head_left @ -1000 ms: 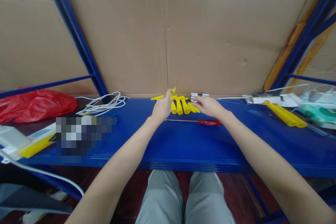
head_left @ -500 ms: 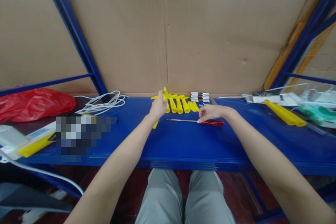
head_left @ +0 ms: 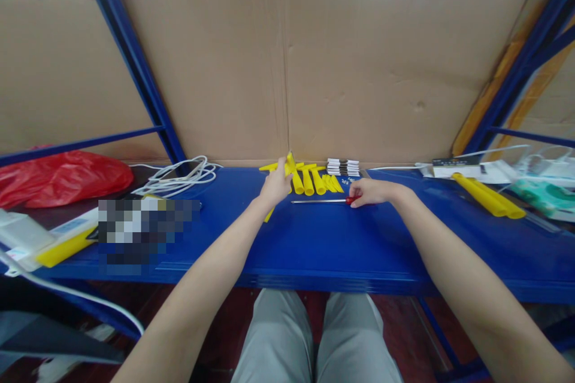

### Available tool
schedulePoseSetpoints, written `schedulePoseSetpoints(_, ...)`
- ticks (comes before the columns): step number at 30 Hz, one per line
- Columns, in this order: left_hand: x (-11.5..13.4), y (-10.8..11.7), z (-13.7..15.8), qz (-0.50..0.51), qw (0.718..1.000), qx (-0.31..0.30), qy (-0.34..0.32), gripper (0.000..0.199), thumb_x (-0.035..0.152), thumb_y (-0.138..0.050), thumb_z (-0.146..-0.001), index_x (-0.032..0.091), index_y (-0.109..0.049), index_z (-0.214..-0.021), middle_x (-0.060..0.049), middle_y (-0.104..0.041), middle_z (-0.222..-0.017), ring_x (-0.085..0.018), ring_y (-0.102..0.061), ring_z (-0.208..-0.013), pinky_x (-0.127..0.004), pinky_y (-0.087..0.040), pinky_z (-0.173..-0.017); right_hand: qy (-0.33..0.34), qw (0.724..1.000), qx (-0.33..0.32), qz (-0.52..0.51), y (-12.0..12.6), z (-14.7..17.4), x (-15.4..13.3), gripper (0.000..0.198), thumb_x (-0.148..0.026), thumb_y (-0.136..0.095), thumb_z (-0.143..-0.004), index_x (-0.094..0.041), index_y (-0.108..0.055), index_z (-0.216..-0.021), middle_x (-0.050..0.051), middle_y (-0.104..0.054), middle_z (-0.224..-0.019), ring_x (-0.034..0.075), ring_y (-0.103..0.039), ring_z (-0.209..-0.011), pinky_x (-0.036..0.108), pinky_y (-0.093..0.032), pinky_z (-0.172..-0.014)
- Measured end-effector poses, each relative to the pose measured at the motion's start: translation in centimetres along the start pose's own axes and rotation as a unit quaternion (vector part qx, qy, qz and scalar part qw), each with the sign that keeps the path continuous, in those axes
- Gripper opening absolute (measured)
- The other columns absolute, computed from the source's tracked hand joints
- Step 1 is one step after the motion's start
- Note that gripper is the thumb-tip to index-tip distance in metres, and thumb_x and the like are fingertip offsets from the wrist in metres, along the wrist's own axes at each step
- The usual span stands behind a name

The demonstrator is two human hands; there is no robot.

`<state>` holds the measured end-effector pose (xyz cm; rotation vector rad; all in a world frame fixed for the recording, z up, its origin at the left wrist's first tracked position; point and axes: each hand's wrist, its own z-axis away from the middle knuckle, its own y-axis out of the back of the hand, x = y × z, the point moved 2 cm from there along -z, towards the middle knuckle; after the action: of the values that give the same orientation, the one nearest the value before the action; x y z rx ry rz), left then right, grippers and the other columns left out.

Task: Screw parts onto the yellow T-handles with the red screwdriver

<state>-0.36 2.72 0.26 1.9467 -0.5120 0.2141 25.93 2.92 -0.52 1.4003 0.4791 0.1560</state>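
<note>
My left hand point(head_left: 275, 184) is closed around a yellow plastic piece point(head_left: 290, 161), whose upper end sticks up past the fingers. The rest of that piece is hidden by the hand. My right hand point(head_left: 371, 191) has its fingers closed on the red handle of a screwdriver point(head_left: 321, 201), and the long metal shaft points left, low over the blue table. Between the hands lies a row of yellow T-shaped plastic parts point(head_left: 308, 182) with hollow round ends. Beside them are several small flat yellow pieces point(head_left: 333, 184). Another yellow part point(head_left: 269, 215) shows partly under my left wrist.
A stack of small white-and-black packs point(head_left: 343, 167) stands at the back by the cardboard wall point(head_left: 381, 72). At left are a coiled white cable point(head_left: 184, 176) and a red plastic bag point(head_left: 67, 178). Yellow tubes point(head_left: 485, 194) lie at right. Blue posts rise on both sides.
My right hand has shifted slightly right and now covers more of the screwdriver's handle; the shaft has moved a little up and right. My left hand has edged right with the yellow piece.
</note>
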Motion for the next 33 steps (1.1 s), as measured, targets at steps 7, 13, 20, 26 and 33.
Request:
schedulePoseSetpoints(7, 0.0, -0.1, 0.0, 0.007, 1.000, -0.006, -0.002, 0.043, 0.021, -0.042, -0.091, 0.018, -0.033, -0.133, -0.014, -0.069, -0.109, -0.026, -0.065, -0.104, -0.035, -0.049, -0.085, 0.002, 0.999, 0.032, 0.028, -0.2, -0.1, -0.9, 0.011, -0.021, -0.065, -0.070, -0.020, -0.061, -0.081, 0.004, -0.067, -0.081, 0.017, -0.060, -0.073, 0.024, -0.043, -0.061)
schedulePoseSetpoints(13, -0.3, -0.5, -0.5, 0.105, 0.994, -0.028, 0.012, 0.042, 0.016, -0.048, -0.088, 0.017, -0.035, -0.128, -0.014, -0.068, -0.106, -0.023, -0.068, -0.090, -0.035, -0.051, -0.079, 0.026, 0.992, 0.119, -0.023, 0.9, 0.3, -0.5, 0.011, -0.018, -0.060, -0.071, -0.020, -0.054, -0.080, 0.004, -0.065, -0.083, 0.017, -0.059, -0.075, 0.024, -0.043, -0.063)
schedulePoseSetpoints(20, -0.6, -1.6, -0.9, 0.331, 0.933, -0.120, 0.074, 0.037, 0.012, -0.049, -0.088, 0.018, -0.032, -0.120, -0.004, -0.065, -0.088, -0.005, -0.051, -0.043, -0.017, -0.042, -0.044, 0.058, 0.978, 0.172, -0.099, 1.5, 0.5, -0.1, 0.012, -0.020, -0.058, -0.069, -0.021, -0.047, -0.074, 0.003, -0.064, -0.081, 0.017, -0.058, -0.072, 0.027, -0.045, -0.064)
schedulePoseSetpoints(26, -0.8, -1.6, -0.6, 0.402, 0.898, -0.159, 0.085, 0.037, 0.013, -0.048, -0.090, 0.020, -0.029, -0.120, -0.005, -0.064, -0.089, -0.005, -0.053, -0.046, -0.014, -0.038, -0.040, 0.052, 0.976, 0.176, -0.117, 1.6, 0.7, 0.2, 0.013, -0.021, -0.058, -0.069, -0.022, -0.045, -0.073, 0.004, -0.065, -0.081, 0.017, -0.059, -0.072, 0.027, -0.046, -0.066)
schedulePoseSetpoints(33, -0.5, -1.2, -0.3, 0.414, 0.888, -0.181, 0.083, 0.038, 0.014, -0.050, -0.088, 0.020, -0.030, -0.120, -0.008, -0.066, -0.096, -0.006, -0.056, -0.049, -0.015, -0.040, -0.041, 0.035, 0.973, 0.194, -0.123, 1.6, 0.6, 0.6, 0.013, -0.019, -0.057, -0.070, -0.021, -0.044, -0.074, 0.004, -0.065, -0.083, 0.016, -0.058, -0.073, 0.027, -0.046, -0.067)
